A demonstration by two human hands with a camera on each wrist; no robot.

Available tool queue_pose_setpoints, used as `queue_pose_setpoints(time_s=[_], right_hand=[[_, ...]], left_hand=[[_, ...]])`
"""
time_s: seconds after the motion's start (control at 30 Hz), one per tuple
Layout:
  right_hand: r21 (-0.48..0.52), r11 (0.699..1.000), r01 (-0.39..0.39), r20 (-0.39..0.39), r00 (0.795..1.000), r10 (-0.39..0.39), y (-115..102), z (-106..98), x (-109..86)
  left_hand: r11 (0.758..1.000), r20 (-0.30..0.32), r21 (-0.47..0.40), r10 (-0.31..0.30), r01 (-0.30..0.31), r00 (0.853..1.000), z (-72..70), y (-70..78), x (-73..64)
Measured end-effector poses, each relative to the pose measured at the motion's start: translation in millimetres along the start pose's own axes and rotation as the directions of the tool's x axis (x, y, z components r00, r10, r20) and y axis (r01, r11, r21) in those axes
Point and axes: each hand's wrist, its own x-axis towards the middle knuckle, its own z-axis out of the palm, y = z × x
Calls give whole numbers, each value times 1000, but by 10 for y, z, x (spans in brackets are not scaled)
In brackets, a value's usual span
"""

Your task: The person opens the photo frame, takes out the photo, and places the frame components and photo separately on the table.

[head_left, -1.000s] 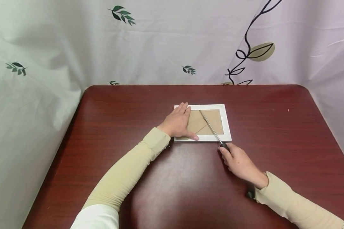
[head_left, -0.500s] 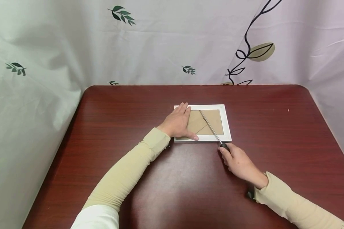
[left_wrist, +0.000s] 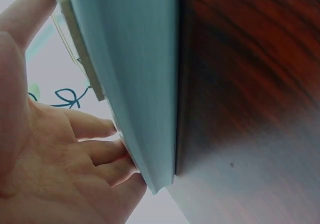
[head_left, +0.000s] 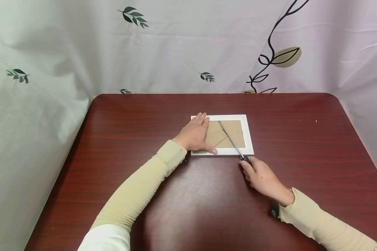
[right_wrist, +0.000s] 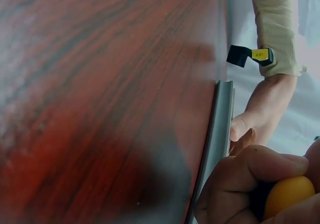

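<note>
The frame (head_left: 247, 136) held a board (head_left: 235, 130); the left hand (head_left: 194, 135) lay over both, fingers straight; the right hand (head_left: 261, 177) grasped a screwdriver (head_left: 233, 141) slanting across both.

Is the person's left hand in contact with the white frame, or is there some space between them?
Touching. The left wrist view shows the left hand with fingertips against the white frame, no gap between.

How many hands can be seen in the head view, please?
2: the left hand rests on the white frame at its left end; the right hand grips the screwdriver-like tool near the frame's front edge.
</note>
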Motion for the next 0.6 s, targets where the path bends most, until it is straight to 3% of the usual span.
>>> queue_pose_setpoints(time_s=[0.6], right_hand=[[52, 999, 5, 22, 1000, -6, -5, -31, 20]], left_hand=[[1000, 2, 15, -2, 2, 1000, -9, 16, 1]])
